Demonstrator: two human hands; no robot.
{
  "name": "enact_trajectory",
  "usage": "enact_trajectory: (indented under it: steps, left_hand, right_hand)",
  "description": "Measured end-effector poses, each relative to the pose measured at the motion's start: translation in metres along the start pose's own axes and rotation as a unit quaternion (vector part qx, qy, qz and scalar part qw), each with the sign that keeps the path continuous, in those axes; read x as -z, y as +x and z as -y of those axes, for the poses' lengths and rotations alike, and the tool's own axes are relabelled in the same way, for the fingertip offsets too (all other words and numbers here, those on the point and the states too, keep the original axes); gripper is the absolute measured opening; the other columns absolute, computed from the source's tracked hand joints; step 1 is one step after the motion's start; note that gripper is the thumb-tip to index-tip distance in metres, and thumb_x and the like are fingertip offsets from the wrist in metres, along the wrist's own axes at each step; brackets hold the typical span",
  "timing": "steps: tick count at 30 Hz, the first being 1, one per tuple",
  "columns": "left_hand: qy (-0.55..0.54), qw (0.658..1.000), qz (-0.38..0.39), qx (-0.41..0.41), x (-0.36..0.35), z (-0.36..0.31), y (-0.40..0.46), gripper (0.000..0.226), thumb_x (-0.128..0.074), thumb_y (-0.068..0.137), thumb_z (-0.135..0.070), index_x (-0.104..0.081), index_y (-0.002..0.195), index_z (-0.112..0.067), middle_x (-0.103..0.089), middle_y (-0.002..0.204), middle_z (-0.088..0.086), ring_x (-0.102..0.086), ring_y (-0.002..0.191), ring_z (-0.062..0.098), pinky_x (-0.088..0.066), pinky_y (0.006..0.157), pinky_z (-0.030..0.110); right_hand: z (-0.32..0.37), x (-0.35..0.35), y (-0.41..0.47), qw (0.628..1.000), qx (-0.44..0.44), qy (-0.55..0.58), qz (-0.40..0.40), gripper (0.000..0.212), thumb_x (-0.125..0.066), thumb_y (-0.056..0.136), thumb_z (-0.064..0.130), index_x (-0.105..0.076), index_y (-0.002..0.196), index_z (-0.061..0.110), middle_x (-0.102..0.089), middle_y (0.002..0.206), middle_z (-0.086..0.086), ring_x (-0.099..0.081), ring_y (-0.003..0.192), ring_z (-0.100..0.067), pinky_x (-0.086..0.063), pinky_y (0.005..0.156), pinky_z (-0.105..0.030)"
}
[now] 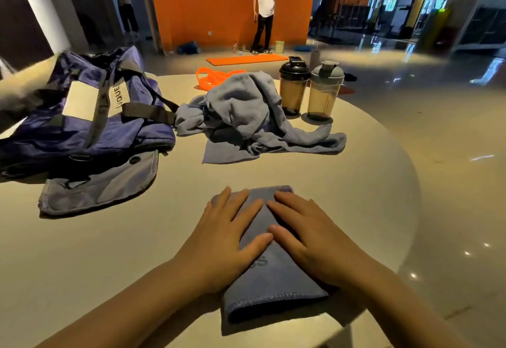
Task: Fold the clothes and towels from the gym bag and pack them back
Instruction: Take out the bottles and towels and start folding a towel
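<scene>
bag: dark blue fabric gym bag [82, 126] with black webbing straps and a white patch, slumped on its side at far left of the round pale surface [356, 183], mouth toward the camera
pouch: flat grey-blue fabric pouch [101, 186] with a black snap, lying just in front of the bag, touching its lower edge
orange item: bright orange strap-like thing [210, 76] at the far edge of the surface, partly hidden behind the pile; cannot tell what it is
pile: crumpled grey-blue towels or clothes [246, 117], unfolded, heaped mid-surface just right of the bag, one flat corner spread toward the camera
folded towel: grey-blue towel [273, 273] folded into a narrow strip, near edge of the surface, in front of the person, well apart from the pile; stitched hem at its near end
left hand: left hand [227, 238] palm down on the towel's left side, fingers straight and slightly spread, pressing flat
right hand: right hand [309, 235] palm down on the towel's right side, fingers straight and slightly spread, thumb tips of both hands nearly touching
bottles: two clear plastic shaker bottles, one with black lid [293, 85], one with grey lid [325, 90], upright, side by side, just right of the pile
background: person in white shirt [264, 11] standing by an orange wall, orange mat [246, 59] on the floor
</scene>
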State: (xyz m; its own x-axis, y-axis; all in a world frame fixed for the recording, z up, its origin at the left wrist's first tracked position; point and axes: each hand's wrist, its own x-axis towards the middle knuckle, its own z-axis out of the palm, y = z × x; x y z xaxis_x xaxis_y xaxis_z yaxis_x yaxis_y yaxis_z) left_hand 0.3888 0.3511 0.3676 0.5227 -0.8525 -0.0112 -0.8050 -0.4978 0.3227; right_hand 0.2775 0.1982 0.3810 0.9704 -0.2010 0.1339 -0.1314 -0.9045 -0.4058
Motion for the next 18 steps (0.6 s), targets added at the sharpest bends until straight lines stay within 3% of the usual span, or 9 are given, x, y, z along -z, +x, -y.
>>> enact_trajectory:
  steps: [3,5,8,15,18]
  left_hand:
    - [-0.013,1.000,-0.002,0.022,-0.005,-0.003,0.015,0.074,-0.009,0.086,-0.075,0.009,0.148,-0.041,0.017,0.157,-0.017,0.023,0.143,0.009,0.008,0.119,0.035]
    - [-0.026,1.000,-0.002,0.006,-0.007,-0.009,0.036,0.067,-0.025,0.096,-0.060,0.002,0.152,-0.034,0.013,0.159,-0.014,0.021,0.144,0.011,0.007,0.120,0.036]
    - [-0.054,0.997,-0.006,-0.046,-0.012,-0.018,0.082,0.065,-0.032,0.099,-0.052,-0.007,0.153,-0.028,0.003,0.161,-0.009,0.014,0.146,0.015,0.006,0.118,0.035]
    - [0.011,0.994,0.004,-0.109,-0.017,-0.028,0.130,0.064,-0.026,0.098,-0.057,-0.008,0.153,-0.030,-0.001,0.162,-0.006,0.006,0.148,0.017,0.003,0.119,0.042]
    - [0.043,0.991,-0.026,-0.124,-0.009,-0.009,0.107,0.068,-0.012,0.093,-0.066,-0.007,0.153,-0.033,0.000,0.161,-0.008,0.005,0.148,0.014,0.005,0.119,0.042]
  right_hand:
    - [-0.012,-0.003,0.010,0.997,-0.052,-0.024,0.049,0.057,-0.022,0.097,0.054,-0.008,0.150,0.039,-0.001,0.159,0.017,-0.003,0.144,-0.003,0.004,0.117,-0.031]
    - [-0.028,0.001,0.019,0.994,-0.082,-0.040,0.063,0.062,-0.016,0.092,0.059,-0.005,0.150,0.039,0.003,0.159,0.015,-0.002,0.145,-0.005,0.005,0.118,-0.036]
    - [-0.060,0.013,0.027,0.985,-0.145,-0.079,0.052,0.076,-0.008,0.081,0.065,-0.004,0.151,0.036,0.005,0.160,0.011,-0.001,0.147,-0.010,0.002,0.119,-0.044]
    - [-0.090,0.036,0.029,0.958,-0.254,-0.122,0.057,0.087,-0.005,0.073,0.075,0.000,0.151,0.036,0.004,0.161,0.002,-0.001,0.148,-0.020,0.002,0.117,-0.055]
    - [-0.072,0.042,0.027,0.935,-0.280,-0.213,0.045,0.082,-0.003,0.083,0.073,0.000,0.153,0.031,0.007,0.161,-0.002,0.004,0.148,-0.025,0.005,0.114,-0.060]
